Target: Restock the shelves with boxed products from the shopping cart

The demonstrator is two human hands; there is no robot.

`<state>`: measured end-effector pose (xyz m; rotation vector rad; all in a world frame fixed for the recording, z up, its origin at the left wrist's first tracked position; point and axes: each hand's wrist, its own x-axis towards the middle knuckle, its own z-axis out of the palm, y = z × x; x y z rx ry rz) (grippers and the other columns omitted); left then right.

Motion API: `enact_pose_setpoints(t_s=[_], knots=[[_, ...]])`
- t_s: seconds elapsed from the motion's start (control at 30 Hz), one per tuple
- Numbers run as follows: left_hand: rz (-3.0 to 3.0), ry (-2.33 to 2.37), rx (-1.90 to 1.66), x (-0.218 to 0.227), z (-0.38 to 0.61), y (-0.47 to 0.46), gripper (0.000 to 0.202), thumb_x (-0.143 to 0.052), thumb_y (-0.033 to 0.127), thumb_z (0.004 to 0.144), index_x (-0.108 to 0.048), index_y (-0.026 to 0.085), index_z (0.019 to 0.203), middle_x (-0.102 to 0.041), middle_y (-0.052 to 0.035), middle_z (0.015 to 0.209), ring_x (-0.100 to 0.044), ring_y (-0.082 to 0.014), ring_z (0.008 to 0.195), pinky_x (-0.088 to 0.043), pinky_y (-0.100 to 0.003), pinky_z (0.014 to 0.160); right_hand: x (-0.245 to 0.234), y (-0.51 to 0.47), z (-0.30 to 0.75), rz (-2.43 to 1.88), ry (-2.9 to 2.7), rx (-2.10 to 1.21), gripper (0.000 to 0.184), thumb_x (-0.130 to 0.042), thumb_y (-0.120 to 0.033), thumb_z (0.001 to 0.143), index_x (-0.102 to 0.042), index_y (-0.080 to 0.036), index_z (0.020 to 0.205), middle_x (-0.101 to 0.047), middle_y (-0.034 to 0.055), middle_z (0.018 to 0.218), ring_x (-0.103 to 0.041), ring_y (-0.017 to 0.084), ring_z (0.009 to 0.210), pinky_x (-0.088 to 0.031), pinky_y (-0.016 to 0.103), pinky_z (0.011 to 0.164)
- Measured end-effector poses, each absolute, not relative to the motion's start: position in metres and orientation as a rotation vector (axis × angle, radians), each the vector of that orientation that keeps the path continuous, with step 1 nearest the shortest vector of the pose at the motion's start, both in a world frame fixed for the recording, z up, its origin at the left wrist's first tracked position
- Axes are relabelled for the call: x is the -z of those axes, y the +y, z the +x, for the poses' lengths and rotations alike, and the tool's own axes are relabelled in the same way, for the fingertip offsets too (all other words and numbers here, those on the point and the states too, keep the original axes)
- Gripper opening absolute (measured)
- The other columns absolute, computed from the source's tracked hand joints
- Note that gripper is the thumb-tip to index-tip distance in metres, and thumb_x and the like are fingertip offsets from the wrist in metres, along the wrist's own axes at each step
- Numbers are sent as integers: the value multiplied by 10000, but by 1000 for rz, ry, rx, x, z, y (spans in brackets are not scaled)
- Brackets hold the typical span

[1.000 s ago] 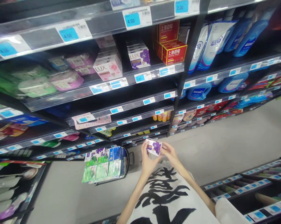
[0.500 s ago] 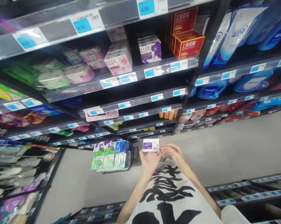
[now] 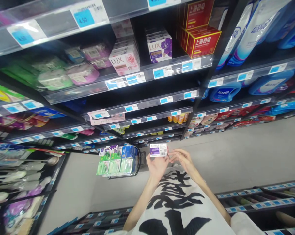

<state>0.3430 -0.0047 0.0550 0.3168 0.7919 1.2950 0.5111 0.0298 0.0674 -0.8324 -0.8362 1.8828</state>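
small purple and white box in hand, right in front of the soap shelves

so, head cam view: the left hand (image 3: 156, 165) has the small purple and white box (image 3: 158, 150) held at its lower edge, fingers closed on it. the box is up in front of the white shirt (image 3: 178, 199) with a barcode side facing the camera, print too tiny to read. the right hand (image 3: 183, 158) is at the box's right end, fingers bent and pretty close together, but i can't tell if they're actually touching it.

just left of the left hand there's a black basket (image 3: 139, 160) loaded with green, blue and purple packs (image 3: 115, 161), sitting well above the grey floor as far as the angle goes, hard to say.

up on the shelf: pink lux boxes (image 3: 125, 58), then purple lux boxes (image 3: 159, 45), then red boxes (image 3: 202, 42). blue bottles (image 3: 223, 93) are one bay over to the right.
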Motion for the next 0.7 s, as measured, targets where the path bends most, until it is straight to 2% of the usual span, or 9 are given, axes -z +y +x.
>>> enact_pose_setpoints(t_s=[0.23, 0.37, 0.43, 0.57, 0.7], knots=[[287, 856, -1325, -62, 347, -1, 840, -466, 753, 830, -575, 190, 1443, -642, -184, 1394, -642, -349, 1215, -508, -502, 1007, -64, 30, 511, -827, -850, -1887, 315, -799, -480, 830, -778, -217, 1003, -834, 96, 989, -781, 230, 723, -608, 348, 689], [335, 891, -1379, -62, 353, 0, 783, -580, 670, 810, -575, 185, 1424, -662, -182, 1363, -648, -333, 1194, -502, -492, 1022, -60, 32, 511, -842, -884, -1887, 337, -785, -499, 846, -780, -213, 1024, -830, 105, 1008, -784, 236, 747, -611, 356, 706], [410, 983, -1405, -59, 355, 0, 764, -659, 594, 803, -547, 200, 1448, -640, -178, 1396, -638, -330, 1227, -499, -493, 1042, -58, 34, 510, -850, -922, -1868, 330, -761, -496, 871, -783, -222, 1054, -818, 111, 1100, -790, 239, 803, -616, 349, 724], [640, 1263, -1464, -51, 356, 0, 823, -800, 484, 775, -458, 302, 1501, -482, -123, 1578, -522, -317, 1413, -468, -453, 1130, -50, 37, 507, -864, -945, -1827, 382, -750, -480, 885, -755, -274, 1207, -710, 101, 1380, -772, 249, 1010, -636, 332, 766], [843, 1382, -1470, -42, 357, 0, 904, -867, 437, 755, -406, 293, 1519, -458, -141, 1578, -524, -324, 1420, -460, -451, 1163, -44, 38, 505, -858, -924, -1855, 468, -761, -484, 876, -713, -300, 1303, -698, 90, 1393, -737, 238, 1068, -649, 331, 779]])
